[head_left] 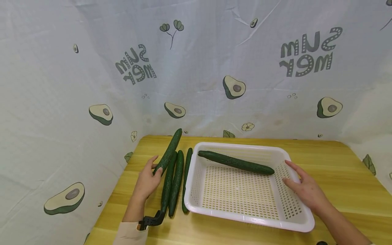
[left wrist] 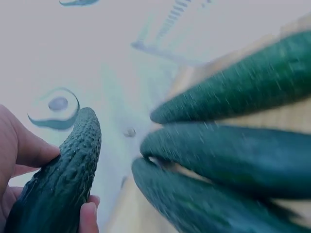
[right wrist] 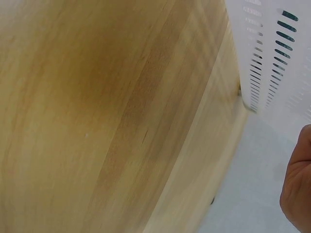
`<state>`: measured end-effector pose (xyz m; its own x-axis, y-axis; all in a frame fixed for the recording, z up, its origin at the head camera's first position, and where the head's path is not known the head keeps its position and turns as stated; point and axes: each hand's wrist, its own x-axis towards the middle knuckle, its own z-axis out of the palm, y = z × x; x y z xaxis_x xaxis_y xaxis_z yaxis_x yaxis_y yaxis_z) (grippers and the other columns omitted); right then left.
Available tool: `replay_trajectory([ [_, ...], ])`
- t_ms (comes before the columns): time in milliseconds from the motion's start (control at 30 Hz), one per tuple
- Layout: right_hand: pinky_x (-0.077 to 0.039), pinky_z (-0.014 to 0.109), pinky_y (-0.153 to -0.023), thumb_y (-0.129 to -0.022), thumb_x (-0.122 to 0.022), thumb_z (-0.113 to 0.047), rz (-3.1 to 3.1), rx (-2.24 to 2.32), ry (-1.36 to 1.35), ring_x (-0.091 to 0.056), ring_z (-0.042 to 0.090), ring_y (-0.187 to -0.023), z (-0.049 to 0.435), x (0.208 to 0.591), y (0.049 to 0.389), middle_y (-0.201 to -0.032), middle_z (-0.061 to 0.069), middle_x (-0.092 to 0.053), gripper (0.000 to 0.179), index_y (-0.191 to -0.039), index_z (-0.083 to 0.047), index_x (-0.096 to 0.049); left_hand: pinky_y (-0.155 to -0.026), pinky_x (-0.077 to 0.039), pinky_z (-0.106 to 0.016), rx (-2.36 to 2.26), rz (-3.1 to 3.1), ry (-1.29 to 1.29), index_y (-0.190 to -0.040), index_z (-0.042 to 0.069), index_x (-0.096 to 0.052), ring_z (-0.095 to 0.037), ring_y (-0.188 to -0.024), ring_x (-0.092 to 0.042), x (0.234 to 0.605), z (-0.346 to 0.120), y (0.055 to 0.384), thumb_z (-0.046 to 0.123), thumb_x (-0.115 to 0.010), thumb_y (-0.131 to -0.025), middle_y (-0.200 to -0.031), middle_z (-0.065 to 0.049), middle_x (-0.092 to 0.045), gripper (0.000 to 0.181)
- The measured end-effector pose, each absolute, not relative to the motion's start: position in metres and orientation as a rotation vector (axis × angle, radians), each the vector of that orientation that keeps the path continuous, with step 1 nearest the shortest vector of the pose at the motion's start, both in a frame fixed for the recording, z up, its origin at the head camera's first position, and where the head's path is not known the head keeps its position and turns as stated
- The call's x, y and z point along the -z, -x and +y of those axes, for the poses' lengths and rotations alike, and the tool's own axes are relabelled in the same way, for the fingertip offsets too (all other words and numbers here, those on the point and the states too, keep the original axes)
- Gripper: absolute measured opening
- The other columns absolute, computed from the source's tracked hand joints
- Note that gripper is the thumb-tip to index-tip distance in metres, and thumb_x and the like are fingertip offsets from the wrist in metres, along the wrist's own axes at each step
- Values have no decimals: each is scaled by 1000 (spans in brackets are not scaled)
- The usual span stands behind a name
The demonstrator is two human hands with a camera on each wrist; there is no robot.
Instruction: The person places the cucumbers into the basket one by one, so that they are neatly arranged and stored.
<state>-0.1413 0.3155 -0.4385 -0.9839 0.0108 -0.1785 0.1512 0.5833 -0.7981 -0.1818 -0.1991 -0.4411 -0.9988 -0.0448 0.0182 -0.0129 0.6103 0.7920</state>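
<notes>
My left hand point(head_left: 149, 182) grips a dark green cucumber point(head_left: 171, 148) by its lower part, its far end slanting up and away. In the left wrist view, the fingers and thumb close round this bumpy cucumber point(left wrist: 63, 179). Beside it, several more cucumbers point(head_left: 177, 183) lie side by side on the table. A white perforated plastic basket point(head_left: 245, 219) stands to their right, one cucumber point(head_left: 235, 161) lying inside near its back wall. My right hand point(head_left: 307, 189) holds the basket's right rim, thumb over the inside; its other fingers are partly hidden.
The yellow wood-grain table point(head_left: 333, 170) extends right of the basket and ends against a pale cloth point(head_left: 199, 68) printed with avocados and lettering. A black wrist strap point(head_left: 154, 219) is on the left arm. A small dark object point(head_left: 321, 243) shows at the bottom edge.
</notes>
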Motion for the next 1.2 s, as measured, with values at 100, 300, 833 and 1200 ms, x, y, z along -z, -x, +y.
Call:
replay_trajectory([
  [100,-62,37,-61,-107,-53,-34,2659,1348,-140,-73,22,-83,315,439,142,-142,46,-40,76,-166,-15,-9,-65,-53,-41,1399,-2767,-2,-160,20,-33,-29,-80,-65,435,-193,182,23,-54,-106,-149,-25,-51,58],
  [300,-62,37,-62,-107,-52,-35,2650,1337,-160,-73,22,-82,316,439,142,-139,46,-44,76,-166,-16,-8,-101,-51,-61,1384,-2735,162,-157,23,-39,-45,-134,-55,420,-178,182,21,-59,-104,-147,-22,-55,57],
  [833,-62,37,-62,-107,-52,-36,2655,1316,-163,-72,21,-84,316,437,143,-145,45,-37,77,-166,-15,-7,-91,-59,-47,1096,-2837,680,-154,19,-45,-28,-121,-67,383,-130,196,22,-74,-95,-131,-6,-71,65],
  [1200,-61,36,-62,-107,-52,-36,2672,1296,-161,-72,21,-84,316,437,142,-146,45,-37,76,-166,-14,-8,-69,-52,-28,938,-2891,1039,-152,13,-47,-18,-76,-72,374,-102,210,19,-74,-95,-128,-6,-72,63],
])
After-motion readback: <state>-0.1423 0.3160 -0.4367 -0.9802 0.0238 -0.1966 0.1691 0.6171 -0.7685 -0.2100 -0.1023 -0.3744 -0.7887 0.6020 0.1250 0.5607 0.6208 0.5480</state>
